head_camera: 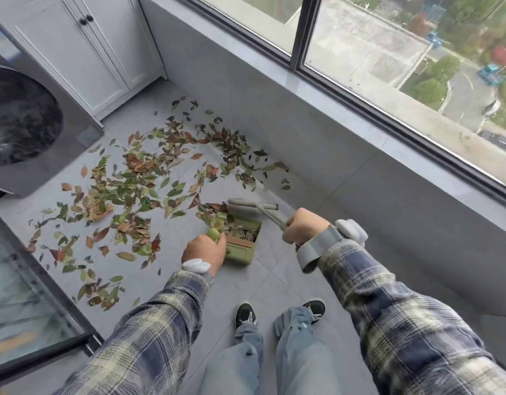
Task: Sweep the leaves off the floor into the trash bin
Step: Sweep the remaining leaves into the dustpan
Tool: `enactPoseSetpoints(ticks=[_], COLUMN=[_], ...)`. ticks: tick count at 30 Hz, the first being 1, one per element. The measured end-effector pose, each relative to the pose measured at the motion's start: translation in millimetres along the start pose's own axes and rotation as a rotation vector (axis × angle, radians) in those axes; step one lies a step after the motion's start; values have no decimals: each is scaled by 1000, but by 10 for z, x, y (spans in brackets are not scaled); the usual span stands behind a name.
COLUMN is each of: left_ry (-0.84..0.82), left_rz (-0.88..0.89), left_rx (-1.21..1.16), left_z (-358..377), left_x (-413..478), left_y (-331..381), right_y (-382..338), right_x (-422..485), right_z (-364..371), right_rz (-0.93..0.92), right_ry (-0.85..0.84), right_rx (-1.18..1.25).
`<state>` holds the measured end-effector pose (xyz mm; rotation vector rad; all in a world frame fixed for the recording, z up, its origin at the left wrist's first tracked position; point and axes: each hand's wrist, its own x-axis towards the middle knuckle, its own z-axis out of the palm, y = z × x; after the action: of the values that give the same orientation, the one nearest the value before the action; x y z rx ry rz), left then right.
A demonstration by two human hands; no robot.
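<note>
A: Where do the leaves (137,178) lie from the dustpan (243,243)?
B: Nearly all lie beyond it and off to its left, scattered wide over the floor (274,280). A few sit inside the dustpan, and 1 thin strip trails beyond it to the right, by the wall (317,155).
A: And the broom (246,203)?
B: Its head lies just beyond the dustpan's mouth, long axis crosswise to it. The handle slants back to the dustpan's right.
A: Who has what?
B: The right hand (304,226) is curled tight round the broom handle. The left hand (204,252) is wrapped round the dustpan's green handle. It's probably a full grip, though the fingers are hidden under the knuckles.
A: Which hand is nearer the pile?
B: The left, on the dustpan's leaf side. By my reckoning the broom must reach out past the dustpan to the left, then drag back toward its mouth. No trash bin shows anywhere near the dustpan
</note>
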<state>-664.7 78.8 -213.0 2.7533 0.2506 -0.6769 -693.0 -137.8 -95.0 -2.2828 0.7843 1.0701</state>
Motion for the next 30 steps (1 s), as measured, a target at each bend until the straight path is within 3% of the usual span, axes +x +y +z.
enactPoseSetpoints(ticks=[7,15,30], left_ry=[29,3,17], left_rz=[27,-1,72], left_rx=[-27,-82,-23], left_z=[48,122,124], left_x=[0,-228,-110], left_y=[-66,131,1325], right_y=[82,474,1185], right_x=[97,-159,80], right_z=[382,-320,-1324], right_rz=[-13,-15,-26], right_ry=[-53,-36,103], right_rx=[-72,-53,388])
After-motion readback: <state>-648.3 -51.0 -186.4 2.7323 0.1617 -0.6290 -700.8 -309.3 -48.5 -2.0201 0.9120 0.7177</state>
